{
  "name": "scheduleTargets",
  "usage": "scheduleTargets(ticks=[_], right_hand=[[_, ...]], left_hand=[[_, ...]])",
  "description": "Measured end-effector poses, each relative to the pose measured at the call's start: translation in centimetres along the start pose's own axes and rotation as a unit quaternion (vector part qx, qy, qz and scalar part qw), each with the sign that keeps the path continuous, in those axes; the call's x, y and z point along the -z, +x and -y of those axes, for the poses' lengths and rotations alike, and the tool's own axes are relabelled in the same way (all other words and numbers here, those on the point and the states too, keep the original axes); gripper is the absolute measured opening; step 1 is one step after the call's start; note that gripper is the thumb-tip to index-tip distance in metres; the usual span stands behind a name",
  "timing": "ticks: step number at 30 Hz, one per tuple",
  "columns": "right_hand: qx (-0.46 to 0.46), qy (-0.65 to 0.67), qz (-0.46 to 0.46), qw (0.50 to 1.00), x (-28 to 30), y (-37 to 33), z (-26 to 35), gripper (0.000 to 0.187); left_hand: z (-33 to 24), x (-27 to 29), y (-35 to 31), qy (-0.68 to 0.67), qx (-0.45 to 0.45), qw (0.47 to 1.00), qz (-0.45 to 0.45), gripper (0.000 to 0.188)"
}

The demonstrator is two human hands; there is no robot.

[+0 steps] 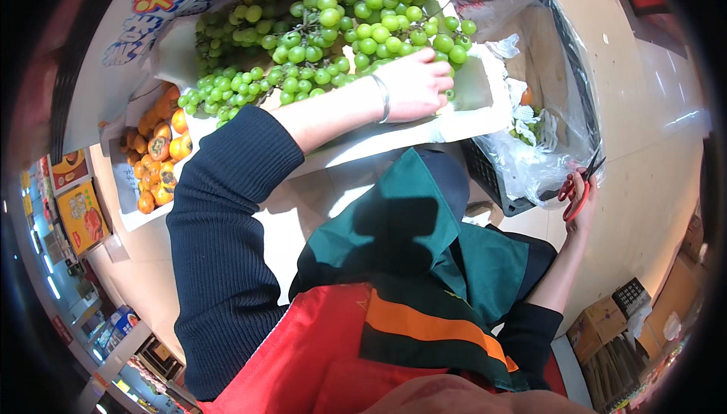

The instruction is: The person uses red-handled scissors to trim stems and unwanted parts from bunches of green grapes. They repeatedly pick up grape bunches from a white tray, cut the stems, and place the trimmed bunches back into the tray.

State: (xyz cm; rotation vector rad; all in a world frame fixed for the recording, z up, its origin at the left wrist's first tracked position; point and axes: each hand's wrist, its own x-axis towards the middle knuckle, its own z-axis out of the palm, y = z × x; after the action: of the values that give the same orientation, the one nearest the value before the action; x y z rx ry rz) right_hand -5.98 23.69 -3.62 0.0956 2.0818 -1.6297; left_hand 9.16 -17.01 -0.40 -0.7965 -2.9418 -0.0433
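Bunches of green grapes (318, 43) fill a white foam box (488, 84) in front of me. My left hand (413, 87), with a silver bangle at its wrist, reaches across to the box's right end. Its fingers are curled round grapes at the edge of the heap, and a single grape shows below the fingertips. What lies inside the palm is hidden. Off to the right, my right hand (579, 206) holds scissors (573, 196) by their red handles. Their dark blades point up and away, slightly apart, beside a plastic-lined crate.
A black crate (556, 12) lined with clear plastic stands right of the foam box, with white foam netting and some fruit inside. Orange persimmons (159, 149) lie in a white box at left. Cardboard boxes (598, 323) stand at lower right, shelves (113, 353) at lower left.
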Motion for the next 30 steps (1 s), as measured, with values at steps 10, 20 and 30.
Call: scheduleTargets(ticks=[10,20,30], right_hand=[[-0.002,0.004,0.011,1.0,-0.1,0.6,-0.1,0.025],[0.004,-0.019,0.014,1.0,-1.3,1.4,0.3,0.018],[0.011,0.0,0.031,0.999,-1.4,1.0,0.3,0.017]], left_hand=[[-0.7,-1.3,0.9,-0.027,0.039,0.999,0.017,0.013],[-1.1,-6.1,2.7,0.329,-0.006,0.943,-0.048,0.014],[-0.7,-3.1,1.2,0.002,0.019,0.998,-0.061,0.006]])
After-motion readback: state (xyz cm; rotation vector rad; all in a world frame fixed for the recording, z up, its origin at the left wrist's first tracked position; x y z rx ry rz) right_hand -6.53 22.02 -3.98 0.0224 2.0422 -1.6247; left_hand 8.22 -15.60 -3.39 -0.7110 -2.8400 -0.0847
